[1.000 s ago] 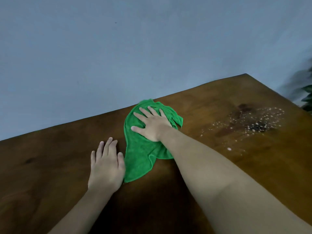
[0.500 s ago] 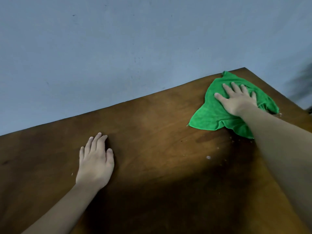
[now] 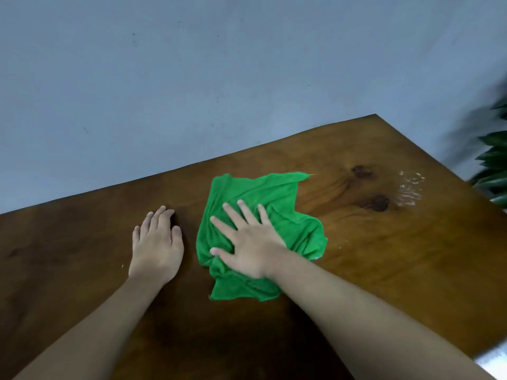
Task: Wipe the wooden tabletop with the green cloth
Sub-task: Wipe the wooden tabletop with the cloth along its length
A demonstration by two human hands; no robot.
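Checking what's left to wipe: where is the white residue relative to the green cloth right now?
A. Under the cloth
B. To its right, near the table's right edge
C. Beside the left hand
B: the white residue lies uncovered, right of the green cloth.

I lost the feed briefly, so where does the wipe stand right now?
Done: the wood around the two dark knots looks free of specks. In hand: the right hand presses flat on the green cloth mid-table, while the left hand braces on bare wood. Left: a smeared patch of white crumbs near the right edge of the tabletop.
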